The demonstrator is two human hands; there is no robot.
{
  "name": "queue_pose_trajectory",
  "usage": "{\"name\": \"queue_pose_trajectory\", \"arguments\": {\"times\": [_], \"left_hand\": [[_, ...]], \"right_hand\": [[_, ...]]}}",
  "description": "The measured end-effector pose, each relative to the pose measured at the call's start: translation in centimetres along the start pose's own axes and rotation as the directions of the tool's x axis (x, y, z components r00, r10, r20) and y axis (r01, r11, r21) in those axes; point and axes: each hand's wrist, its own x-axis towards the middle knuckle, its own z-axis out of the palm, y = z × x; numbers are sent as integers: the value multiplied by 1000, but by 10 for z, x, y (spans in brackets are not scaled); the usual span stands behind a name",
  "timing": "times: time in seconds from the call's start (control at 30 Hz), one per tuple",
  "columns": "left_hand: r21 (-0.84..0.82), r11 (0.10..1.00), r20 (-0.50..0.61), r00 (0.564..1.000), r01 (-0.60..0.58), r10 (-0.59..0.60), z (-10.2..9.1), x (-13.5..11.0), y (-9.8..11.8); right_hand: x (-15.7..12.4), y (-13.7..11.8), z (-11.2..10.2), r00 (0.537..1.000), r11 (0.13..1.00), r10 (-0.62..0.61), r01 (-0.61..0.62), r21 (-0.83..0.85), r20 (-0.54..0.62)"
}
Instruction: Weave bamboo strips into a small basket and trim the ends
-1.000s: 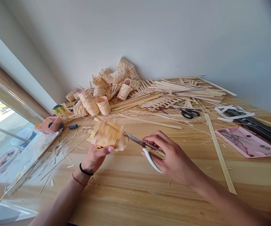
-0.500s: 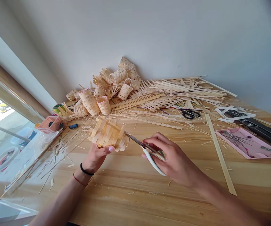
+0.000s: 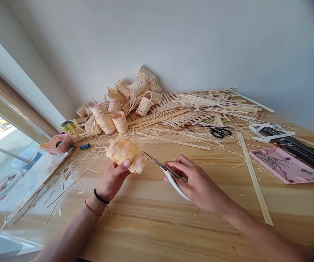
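Left grip [image 3: 112, 181] is cupping my light, springy-looking bamboo basket [image 3: 122, 151] by its woven body; right grip [image 3: 193, 185] is holding scissors [image 3: 168, 175].

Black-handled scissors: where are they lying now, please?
In the head view, the black-handled scissors lie among bamboo strips, up and left of the pink tray.

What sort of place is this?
Probably a basket-weaving workshop: small woven baskets are heaped by the wall, pale strips litter the wooden table, the left hand holds a woven piece, and the right hand holds scissors.
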Motion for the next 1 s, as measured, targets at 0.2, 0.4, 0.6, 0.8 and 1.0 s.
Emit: {"name": "queue_pose_trajectory", "arguments": {"times": [0.2,0.4,0.6,0.8,1.0], "left_hand": [[-60,998,-24,1000,-7,6,-1,0,2],[-42,999,-10,1000,-9,9,-1,-3,4],[7,1000,28,1000,13,-13,-2,-5,3],[75,997,82,997,-4,-2,0,-4,3],[144,990,105,994,-8,-7,1,-3,1]], "right_hand": [[3,12,0,993,997,63,-58,58,-96],[-1,0,-6,998,987,45,-40,153,-33],[-4,-8,-4,999,987,-14,8,159,32],[-5,-11,-3,997,988,-62,55,143,43],[-6,-8,-2,996,991,-76,71,117,40]]}}
